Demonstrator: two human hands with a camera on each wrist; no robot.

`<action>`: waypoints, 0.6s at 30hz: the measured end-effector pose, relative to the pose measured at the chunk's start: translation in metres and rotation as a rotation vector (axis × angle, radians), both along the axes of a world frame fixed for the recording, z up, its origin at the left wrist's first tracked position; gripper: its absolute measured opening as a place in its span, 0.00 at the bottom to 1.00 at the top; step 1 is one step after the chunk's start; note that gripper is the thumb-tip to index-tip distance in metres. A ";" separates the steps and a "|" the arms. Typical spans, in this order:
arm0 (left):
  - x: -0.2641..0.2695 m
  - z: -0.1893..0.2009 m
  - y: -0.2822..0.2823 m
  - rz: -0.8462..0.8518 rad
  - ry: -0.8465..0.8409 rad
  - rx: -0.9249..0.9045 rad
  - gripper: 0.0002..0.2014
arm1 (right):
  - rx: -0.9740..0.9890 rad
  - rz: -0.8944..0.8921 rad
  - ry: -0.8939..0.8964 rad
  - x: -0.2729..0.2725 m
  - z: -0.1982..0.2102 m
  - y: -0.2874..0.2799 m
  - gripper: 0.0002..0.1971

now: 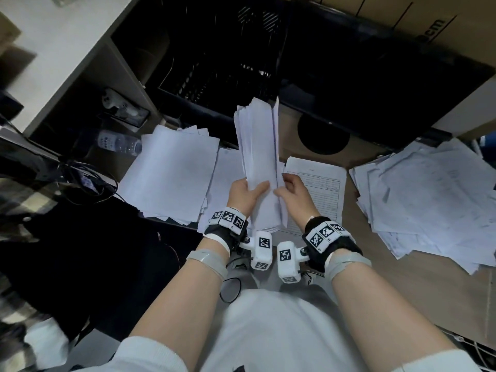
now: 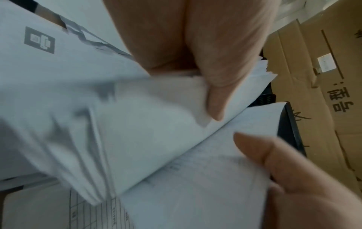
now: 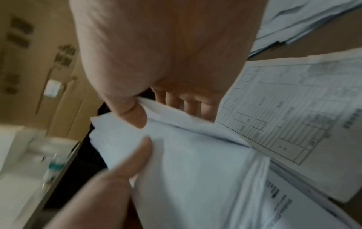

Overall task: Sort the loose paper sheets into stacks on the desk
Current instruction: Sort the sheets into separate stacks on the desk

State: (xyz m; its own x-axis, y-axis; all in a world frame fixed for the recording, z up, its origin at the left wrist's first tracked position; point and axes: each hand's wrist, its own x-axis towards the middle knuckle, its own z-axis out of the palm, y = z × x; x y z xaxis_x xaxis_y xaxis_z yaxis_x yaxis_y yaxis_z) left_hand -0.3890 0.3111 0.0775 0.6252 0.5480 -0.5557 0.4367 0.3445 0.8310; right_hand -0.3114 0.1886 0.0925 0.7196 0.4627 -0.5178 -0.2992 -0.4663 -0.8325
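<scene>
A thick bundle of white sheets (image 1: 257,146) stands nearly upright above the desk, held from both sides. My left hand (image 1: 245,193) grips its lower left edge, thumb laid across the front; the left wrist view shows that thumb (image 2: 217,93) pressed into the bundle (image 2: 117,124). My right hand (image 1: 292,187) pinches the rightmost sheets of the bundle (image 3: 186,162) between thumb (image 3: 135,114) and fingers, peeling them slightly apart. A printed form sheet (image 1: 319,189) lies flat under the right hand. A blank-side stack (image 1: 171,170) lies left of the bundle.
A messy spread of loose sheets (image 1: 429,194) covers the desk's right side. A water bottle (image 1: 118,142) lies at the left near cables. A black mesh crate (image 1: 214,73) and cardboard boxes (image 1: 402,12) stand behind. A round dark hole (image 1: 323,136) opens in the desk.
</scene>
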 end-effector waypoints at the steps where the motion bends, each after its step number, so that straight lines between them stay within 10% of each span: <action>1: -0.001 -0.003 0.000 0.038 0.029 0.024 0.10 | -0.037 -0.043 -0.012 0.004 -0.003 -0.005 0.14; 18: -0.016 -0.018 -0.031 0.262 0.160 0.204 0.08 | -0.410 -0.125 -0.135 0.045 -0.052 -0.082 0.12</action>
